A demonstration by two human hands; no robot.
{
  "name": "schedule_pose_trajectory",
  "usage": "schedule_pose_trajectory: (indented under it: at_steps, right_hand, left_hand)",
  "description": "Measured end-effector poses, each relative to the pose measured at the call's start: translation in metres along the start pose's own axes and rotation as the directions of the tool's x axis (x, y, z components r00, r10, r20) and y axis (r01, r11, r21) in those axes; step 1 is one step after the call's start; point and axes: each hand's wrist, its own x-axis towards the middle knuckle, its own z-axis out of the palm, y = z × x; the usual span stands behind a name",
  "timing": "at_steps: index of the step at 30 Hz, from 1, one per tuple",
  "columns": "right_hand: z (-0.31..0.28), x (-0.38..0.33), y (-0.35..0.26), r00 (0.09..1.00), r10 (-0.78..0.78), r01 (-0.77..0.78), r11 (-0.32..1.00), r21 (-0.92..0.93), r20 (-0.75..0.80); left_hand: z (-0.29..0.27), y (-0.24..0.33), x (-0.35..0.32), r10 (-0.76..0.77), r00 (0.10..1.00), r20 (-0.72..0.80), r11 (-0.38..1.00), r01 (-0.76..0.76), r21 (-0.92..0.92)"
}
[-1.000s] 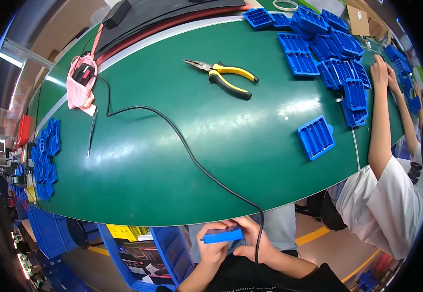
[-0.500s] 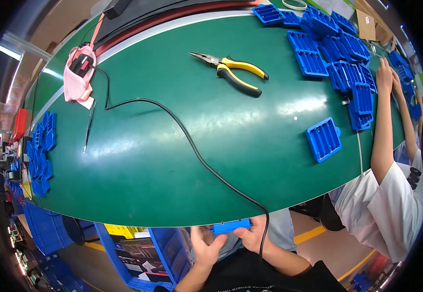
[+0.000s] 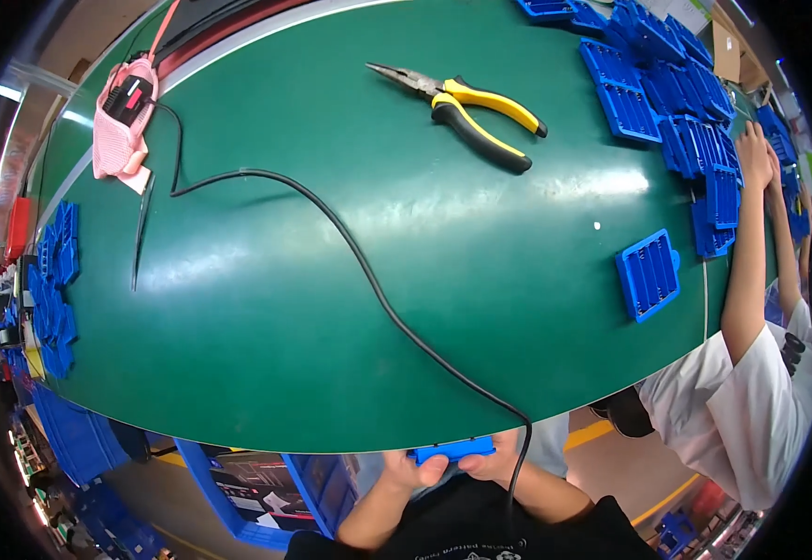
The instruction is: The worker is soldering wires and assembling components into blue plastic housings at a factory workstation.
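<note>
Below the table's near edge, my left hand (image 3: 415,469) and my right hand (image 3: 495,461) grip a blue plastic battery holder (image 3: 453,450) from its two ends. Its long side faces me, and both thumbs press along it. The fingers behind it are partly hidden. A black cable (image 3: 368,271) crosses the green table (image 3: 266,364) and hangs over the edge beside my right hand. A single blue battery holder (image 3: 649,275) with open slots lies to the right.
Yellow-and-black needle-nose pliers (image 3: 471,112) lie at the back. A pink cloth (image 3: 121,140) with a black device and thin tweezers (image 3: 141,233) are at left. Blue holders pile at far left (image 3: 56,289) and right (image 3: 667,84), near a co-worker's arm (image 3: 748,252). A blue crate (image 3: 308,485) stands below.
My left thumb has come onto the battery holder, and the left hand has closed in around its end. The whole view has shifted slightly; the things on the table seem to stay put.
</note>
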Motion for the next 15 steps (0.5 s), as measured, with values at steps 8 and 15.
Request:
schedule_pose_trajectory:
  at_steps: [8, 15]
  right_hand:
    - [-0.006, 0.005, -0.02, 0.984, 0.016, -0.008, 0.999, -0.047, 0.18]
    - [0.006, -0.009, -0.054, 0.938, 0.343, -0.345, 0.906, 0.244, 0.053]
  left_hand:
    - [-0.005, 0.006, -0.014, -0.008, 0.995, 0.095, 0.993, -0.003, 0.114]
    - [0.003, 0.044, -0.013, -0.411, 0.87, 0.273, 0.871, 0.463, -0.165]
